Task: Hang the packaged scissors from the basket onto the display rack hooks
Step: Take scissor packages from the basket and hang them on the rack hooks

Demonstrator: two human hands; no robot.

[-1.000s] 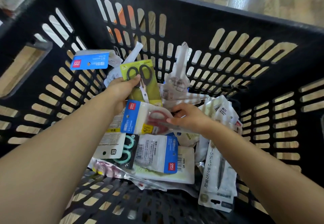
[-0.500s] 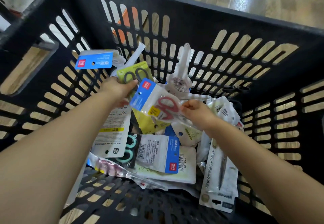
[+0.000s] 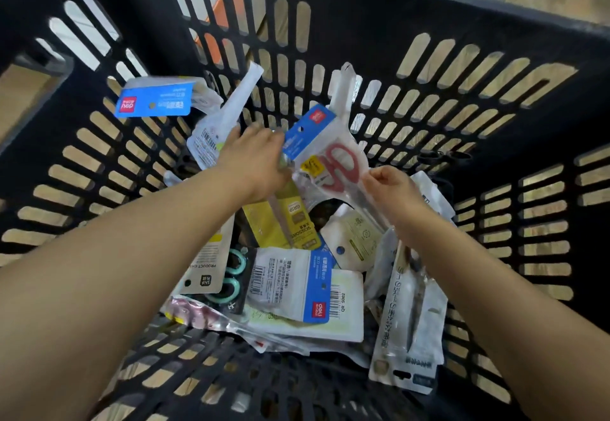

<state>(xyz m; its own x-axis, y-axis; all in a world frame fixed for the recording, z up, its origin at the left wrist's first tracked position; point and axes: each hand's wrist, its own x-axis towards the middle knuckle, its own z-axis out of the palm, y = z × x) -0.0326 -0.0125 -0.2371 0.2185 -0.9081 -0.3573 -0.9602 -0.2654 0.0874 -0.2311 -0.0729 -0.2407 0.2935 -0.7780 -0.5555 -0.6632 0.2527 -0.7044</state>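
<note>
1. By the basket's (image 3: 379, 21) left wall a pack with a blue card (image 3: 155, 99) leans up high.
2. Next to it a long clear pack (image 3: 224, 117) leans on the back wall, tip up.
3. Your left hand (image 3: 254, 160) reaches into the middle of the basket. Its fingers are curled around the left edge of a yellow scissors pack (image 3: 280, 219), which sticks out below your palm.
4. Low by the front wall lie a pack with teal handles (image 3: 231, 275) and a flat blue and white pack (image 3: 290, 285).
5. The red scissors pack (image 3: 330, 153) is lifted above the pile, near the back wall, with its blue card pointing up and to the left.
6. Your right hand (image 3: 392, 186) pinches the right edge of that pack with finger and thumb.
7. By the right wall a long white pack (image 3: 409, 315) lies with its hang hole toward the front corner.
</note>
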